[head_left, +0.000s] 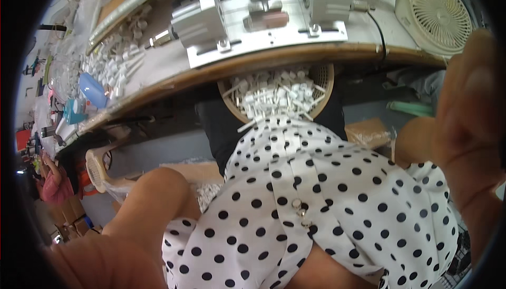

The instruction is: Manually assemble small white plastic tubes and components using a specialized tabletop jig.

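Note:
Both my arms are bent up close to the camera. My right hand (469, 115) looms large and blurred at the right edge, near the fan; its fingers are too smeared to read. At the lower left, my left hand (89, 262) is a blur cut off by the dark rim, its fingers hidden. On my lap, under the table's edge, sits a round tan basket (233, 105) full of small white plastic pieces (279, 91). Above it on the table stands a silver metal fixture (269, 40) with two upright blocks and a pinkish cylinder (268, 21) between them.
A cream fan (440, 15) stands at the table's right end. White parts (118, 59) lie heaped on the left, near a blue plastic piece (93, 89). The wooden table edge (158, 86) runs across in front of me. Another person (55, 183) is at far left.

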`<state>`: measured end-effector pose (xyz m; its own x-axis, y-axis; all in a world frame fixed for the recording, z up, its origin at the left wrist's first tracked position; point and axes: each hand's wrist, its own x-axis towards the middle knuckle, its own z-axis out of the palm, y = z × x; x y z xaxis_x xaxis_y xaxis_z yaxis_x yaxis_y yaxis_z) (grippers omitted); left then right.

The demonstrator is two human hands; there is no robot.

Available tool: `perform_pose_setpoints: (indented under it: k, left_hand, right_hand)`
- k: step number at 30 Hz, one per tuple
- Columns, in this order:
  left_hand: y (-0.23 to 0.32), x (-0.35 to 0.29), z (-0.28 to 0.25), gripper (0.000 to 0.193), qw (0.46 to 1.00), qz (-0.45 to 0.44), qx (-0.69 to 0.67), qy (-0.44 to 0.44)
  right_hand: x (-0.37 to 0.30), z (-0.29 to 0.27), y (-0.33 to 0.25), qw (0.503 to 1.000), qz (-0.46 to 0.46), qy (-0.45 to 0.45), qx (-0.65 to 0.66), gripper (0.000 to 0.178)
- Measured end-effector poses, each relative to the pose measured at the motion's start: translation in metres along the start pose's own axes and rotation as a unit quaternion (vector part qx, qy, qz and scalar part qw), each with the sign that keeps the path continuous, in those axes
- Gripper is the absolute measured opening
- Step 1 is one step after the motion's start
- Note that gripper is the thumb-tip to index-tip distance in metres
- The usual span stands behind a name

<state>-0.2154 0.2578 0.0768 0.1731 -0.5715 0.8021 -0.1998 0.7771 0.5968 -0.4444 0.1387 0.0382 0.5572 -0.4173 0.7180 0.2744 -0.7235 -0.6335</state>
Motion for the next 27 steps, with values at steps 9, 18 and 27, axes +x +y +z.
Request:
perform_pose_setpoints:
  k: [9, 18, 27]
  left_hand:
    - [-0.027, 0.014, 0.008, 0.037, 1.0, 0.018, -0.01, 0.006]
    - [-0.02, 0.033, 0.006, 0.037, 1.0, 0.0, -0.019, -0.001]
    - [-0.014, 0.042, 0.008, 0.037, 0.999, -0.005, -0.039, 0.0]
  right_hand:
    - [0.012, -0.015, -0.027, 0.993, -0.115, -0.027, -0.023, 0.059]
    - [0.031, -0.019, -0.034, 0.989, -0.143, -0.012, -0.031, 0.057]
    - [0.031, -0.021, -0.043, 0.986, -0.166, -0.017, -0.023, 0.056]
